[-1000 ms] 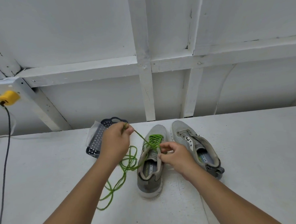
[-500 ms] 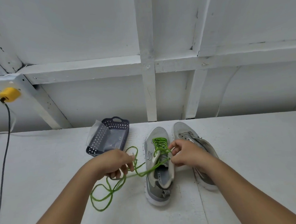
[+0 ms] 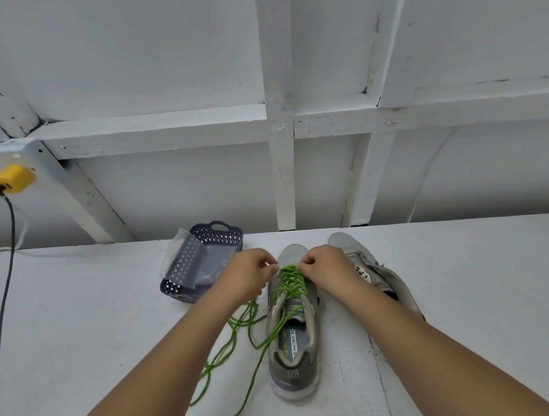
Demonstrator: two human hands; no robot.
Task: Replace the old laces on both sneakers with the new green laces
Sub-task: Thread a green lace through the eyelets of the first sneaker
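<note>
We have both hands at the toe end of the laced sneaker (image 3: 291, 327), which stands lower centre of the frame on the white counter (image 3: 462, 293), heel toward us. Our left hand (image 3: 250, 277) and right hand (image 3: 325, 270) sit either side of the green lace (image 3: 289, 281), fingers curled in a narrow grip at the lowest crossings, probably so each side can be drawn snug evenly (whether the fingertips actually pinch the cord we cannot tell). The loose ends trail off to the lower left, kept clear of the eyelets. The second sneaker (image 3: 375, 275) lies just right of it, partly behind our forearm, with no green visible, so it likely waits its turn. A dark basket (image 3: 217, 239) stands left of centre.
</note>
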